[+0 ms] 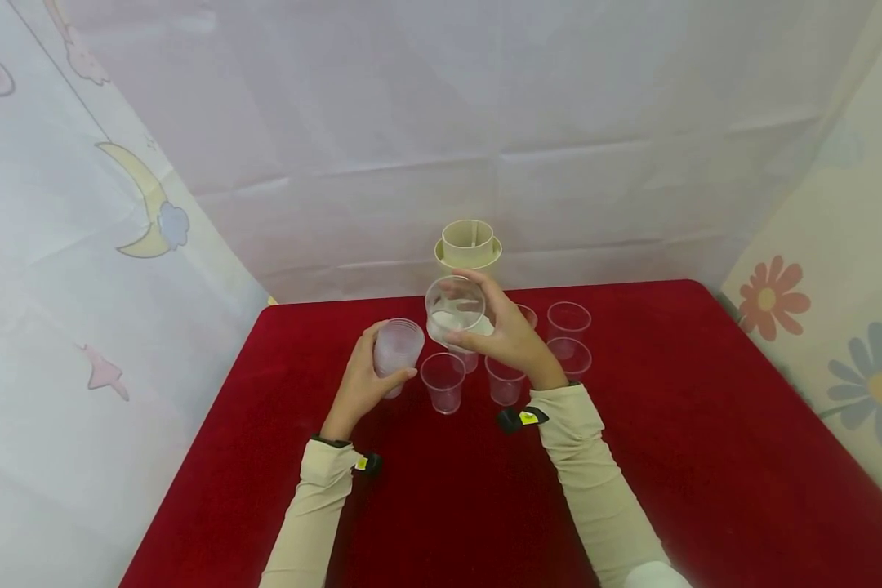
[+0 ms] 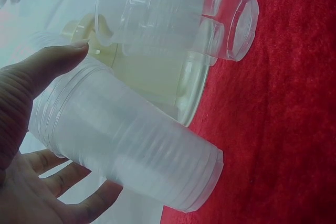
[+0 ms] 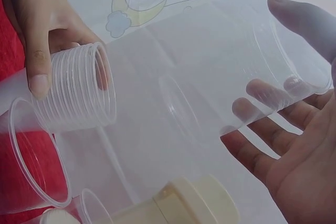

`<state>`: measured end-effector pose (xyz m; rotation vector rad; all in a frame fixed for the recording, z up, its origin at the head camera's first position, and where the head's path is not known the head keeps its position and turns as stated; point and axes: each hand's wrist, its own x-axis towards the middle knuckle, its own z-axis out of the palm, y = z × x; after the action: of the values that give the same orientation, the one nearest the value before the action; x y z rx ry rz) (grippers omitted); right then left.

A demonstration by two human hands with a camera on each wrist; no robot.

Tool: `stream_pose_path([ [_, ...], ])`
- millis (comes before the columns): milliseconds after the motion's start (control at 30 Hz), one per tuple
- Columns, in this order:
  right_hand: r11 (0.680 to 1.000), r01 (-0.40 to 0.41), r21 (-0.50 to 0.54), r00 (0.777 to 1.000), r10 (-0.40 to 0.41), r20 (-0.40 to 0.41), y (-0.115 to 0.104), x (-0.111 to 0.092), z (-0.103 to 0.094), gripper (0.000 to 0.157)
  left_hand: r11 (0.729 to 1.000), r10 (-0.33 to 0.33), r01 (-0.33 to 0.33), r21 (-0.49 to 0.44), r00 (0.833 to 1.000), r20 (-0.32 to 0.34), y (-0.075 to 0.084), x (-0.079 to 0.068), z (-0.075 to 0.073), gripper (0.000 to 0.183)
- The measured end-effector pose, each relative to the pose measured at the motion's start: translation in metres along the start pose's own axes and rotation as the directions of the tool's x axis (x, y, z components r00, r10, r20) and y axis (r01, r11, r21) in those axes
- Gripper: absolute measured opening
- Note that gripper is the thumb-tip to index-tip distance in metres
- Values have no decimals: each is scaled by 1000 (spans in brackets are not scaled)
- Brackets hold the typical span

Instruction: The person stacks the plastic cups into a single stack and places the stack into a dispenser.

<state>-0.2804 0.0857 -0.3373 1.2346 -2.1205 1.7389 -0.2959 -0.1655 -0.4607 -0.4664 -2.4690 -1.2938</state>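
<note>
In the head view my left hand (image 1: 357,384) grips a stack of nested clear plastic cups (image 1: 398,347) from its left side, the thumb across the near side. Several rims show tightly nested in the right wrist view, on the stack (image 3: 79,90). My right hand (image 1: 513,333) holds one clear plastic cup (image 1: 450,306) between thumb and fingers, raised right of the stack and apart from it. Below the hands, clear cups stand mouth up on the table, among them a near cup (image 1: 444,392) and another cup (image 1: 505,388) beneath the right wrist; the right hand partly hides others.
A cream cylindrical container (image 1: 468,238) stands at the back, before the pale wall sheet (image 1: 382,163). Two cups, the farther cup (image 1: 568,317) and the nearer cup (image 1: 570,358), stand right of the right hand. Red cloth (image 1: 441,490) covers the table.
</note>
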Motion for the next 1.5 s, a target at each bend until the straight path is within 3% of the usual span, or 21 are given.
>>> stream_pose_path([
  [267, 999, 54, -8, 999, -54, 1, 4, 6, -1, 75, 1000, -8, 8, -14, 1000, 5, 1, 5, 2, 84],
  [500, 999, -32, -14, 999, 32, -16, 6, 3, -1, 77, 1000, 10, -10, -11, 1000, 14, 1, 6, 5, 84],
  [667, 999, -1, -50, 1000, -1, -28, 6, 3, 2, 78, 1000, 7, -7, -14, 1000, 20, 1, 5, 6, 84],
  [933, 999, 11, 31, 999, -9, -40, 12, 7, 10, 75, 1000, 17, -17, -27, 1000, 16, 0, 4, 3, 86],
  [1167, 999, -9, 32, 999, 10, -42, 19, 11, 17, 75, 1000, -8, 9, -25, 1000, 23, -2, 3, 2, 84],
  [1500, 994, 10, 106, 999, -6, -37, 27, 16, 26, 72, 999, 45, -45, -17, 999, 21, -1, 3, 1, 85],
])
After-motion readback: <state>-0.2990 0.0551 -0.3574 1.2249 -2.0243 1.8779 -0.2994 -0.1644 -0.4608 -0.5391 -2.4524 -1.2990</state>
